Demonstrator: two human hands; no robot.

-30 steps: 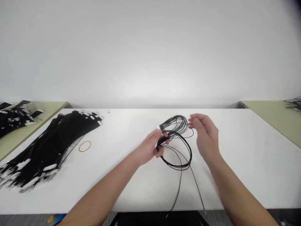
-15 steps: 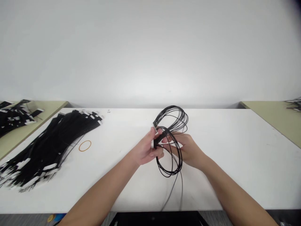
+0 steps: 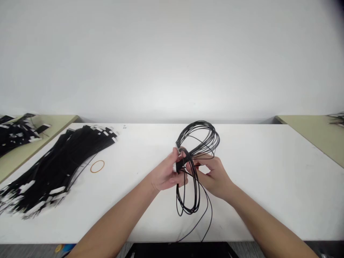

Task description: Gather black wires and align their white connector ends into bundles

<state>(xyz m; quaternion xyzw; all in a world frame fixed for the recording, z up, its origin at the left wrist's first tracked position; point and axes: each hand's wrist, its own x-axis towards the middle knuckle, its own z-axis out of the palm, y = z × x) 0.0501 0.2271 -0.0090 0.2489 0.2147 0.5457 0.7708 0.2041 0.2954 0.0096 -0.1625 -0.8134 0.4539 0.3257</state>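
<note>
In the head view, a looped black wire harness [image 3: 197, 147] is held above the middle of the white table. My left hand [image 3: 170, 172] is closed on its left end, where white connectors [image 3: 174, 167] show by the thumb. My right hand [image 3: 212, 173] pinches among the black wires just right of the connectors, its fingertips partly covered by the strands. One group of loops arches up and away; another hangs below between the hands. Two loose wire ends [image 3: 208, 215] trail down toward the table's front edge.
A large pile of black wire harnesses [image 3: 59, 165] with white connectors covers the table's left side. An orange rubber band [image 3: 97, 166] lies beside it. More harnesses [image 3: 18, 132] rest on the left side table, and some wires [image 3: 337, 119] on the right one. A white wall stands behind.
The lower loops have swung down and left and look narrower. The upper loops have shifted slightly right. My right hand has moved a little rightward; my left hand stays nearly in place.
</note>
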